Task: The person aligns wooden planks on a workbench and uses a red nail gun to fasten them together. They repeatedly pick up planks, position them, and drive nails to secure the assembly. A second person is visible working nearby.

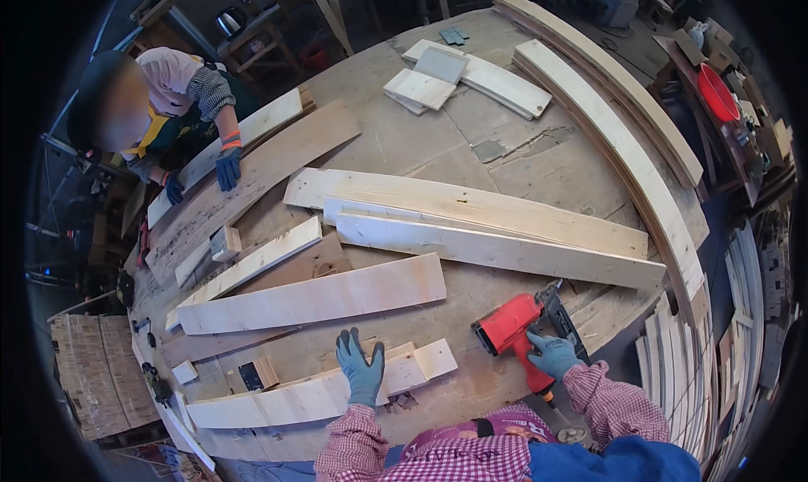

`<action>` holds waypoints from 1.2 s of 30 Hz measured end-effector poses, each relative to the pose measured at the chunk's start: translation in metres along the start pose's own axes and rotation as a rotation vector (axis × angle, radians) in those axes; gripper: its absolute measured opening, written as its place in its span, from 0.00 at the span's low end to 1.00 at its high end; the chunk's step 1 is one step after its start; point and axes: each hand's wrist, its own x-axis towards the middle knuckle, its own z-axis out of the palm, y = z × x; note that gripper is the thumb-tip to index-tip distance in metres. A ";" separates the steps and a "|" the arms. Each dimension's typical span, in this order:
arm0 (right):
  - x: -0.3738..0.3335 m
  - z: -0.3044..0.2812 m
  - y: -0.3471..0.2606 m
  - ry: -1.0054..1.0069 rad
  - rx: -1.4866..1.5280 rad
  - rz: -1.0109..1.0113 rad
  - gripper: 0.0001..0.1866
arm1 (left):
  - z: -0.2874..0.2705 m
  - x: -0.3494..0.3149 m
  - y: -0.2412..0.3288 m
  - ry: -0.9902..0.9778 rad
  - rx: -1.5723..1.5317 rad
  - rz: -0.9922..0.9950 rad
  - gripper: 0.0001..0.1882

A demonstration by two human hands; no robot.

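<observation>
My left hand [362, 371], in a blue-grey glove, lies over a long pale board [286, 402] near the front of the table, fingers stretched out and thumb apart. A short wood piece [435, 358] sits at that board's right end. To the right, my right hand [553, 356], gloved alike, is closed around the handle of a red nail gun [509, 324]. The gun's black magazine [562, 318] and its nose point away from me, and a hose runs from its handle toward me. Just beyond my left hand, another board [320, 295] stands on its edge.
Across the wooden worktable [421, 158] lie two long boards [497, 246] and stacked short boards [425, 87]. Curved laminated pieces [623, 137] line the far right edge. A co-worker [181, 87] at the far left rests gloved hands [228, 169] on planks. Timber [682, 373] is piled at right.
</observation>
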 end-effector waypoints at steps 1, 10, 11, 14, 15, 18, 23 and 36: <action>0.005 -0.030 0.008 0.093 0.092 -0.010 0.29 | 0.008 0.024 0.010 0.007 0.009 0.019 0.39; 0.268 -0.274 -0.040 0.352 1.179 -0.045 0.24 | 0.097 0.199 0.029 0.040 0.443 -0.064 0.37; 0.303 -0.291 -0.051 0.299 1.290 -0.017 0.23 | 0.105 0.199 0.031 0.124 0.406 -0.019 0.34; 0.409 -0.322 -0.094 0.220 1.419 -0.021 0.24 | 0.100 0.198 0.031 0.094 0.305 0.033 0.34; 0.440 -0.324 -0.110 0.236 1.463 0.031 0.26 | 0.097 0.191 0.029 0.100 0.304 0.028 0.33; 0.535 -0.340 -0.116 0.424 1.582 0.204 0.28 | 0.102 0.205 0.035 0.110 0.290 0.068 0.33; 0.554 -0.339 -0.149 0.537 1.638 0.167 0.16 | 0.100 0.206 0.032 0.102 0.323 0.059 0.32; 0.062 -0.145 -0.033 0.171 1.787 0.112 0.21 | 0.117 0.201 0.016 0.248 0.332 0.120 0.26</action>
